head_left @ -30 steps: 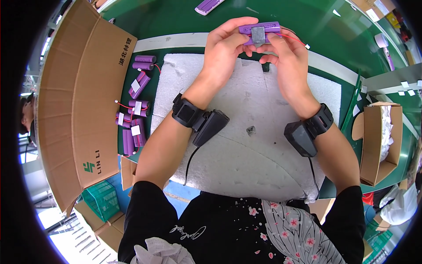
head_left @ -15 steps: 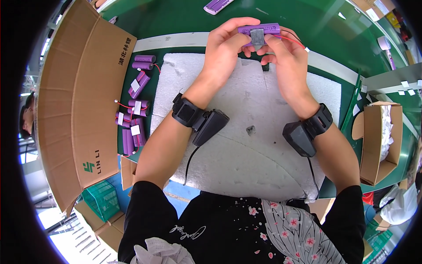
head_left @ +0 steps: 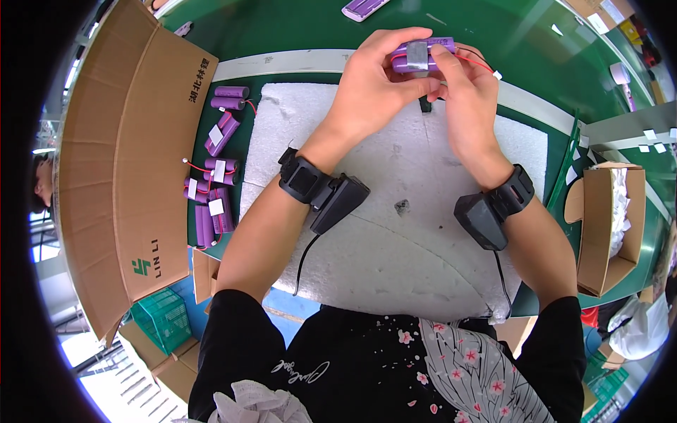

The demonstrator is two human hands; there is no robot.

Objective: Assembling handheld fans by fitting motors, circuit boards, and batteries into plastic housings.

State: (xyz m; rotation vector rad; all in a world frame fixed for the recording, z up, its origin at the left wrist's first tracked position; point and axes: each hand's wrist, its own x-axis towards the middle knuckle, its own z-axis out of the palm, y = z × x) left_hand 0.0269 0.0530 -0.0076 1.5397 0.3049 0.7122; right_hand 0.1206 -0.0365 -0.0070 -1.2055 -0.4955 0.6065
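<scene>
A purple battery pack (head_left: pixel 437 59) is held up over the far edge of the white foam board (head_left: pixel 352 247). Around its cells runs a band of grey tape, and a red wire and a black wire lead right to a small white connector (head_left: pixel 498 75). My left hand (head_left: pixel 381 77) grips the pack's left end, fingers over the far side and thumb below. My right hand (head_left: pixel 471 92) is closed on the right end, its thumb lying on the purple surface near the tape. A small dark piece (head_left: pixel 425 105) shows on the foam just below the hands.
Several purple battery packs (head_left: pixel 220 170) with white labels lie left of the foam. Beside them stands a large cardboard box (head_left: pixel 166 141). At the right is an open carton (head_left: pixel 596 233) of white pieces. Another purple pack (head_left: pixel 363 8) lies at the far edge of the green table (head_left: pixel 282 28).
The pack has tipped, so both cells and the tape now face me. My left thumb has slid off the tape to beneath the pack; my right thumb has moved up onto it.
</scene>
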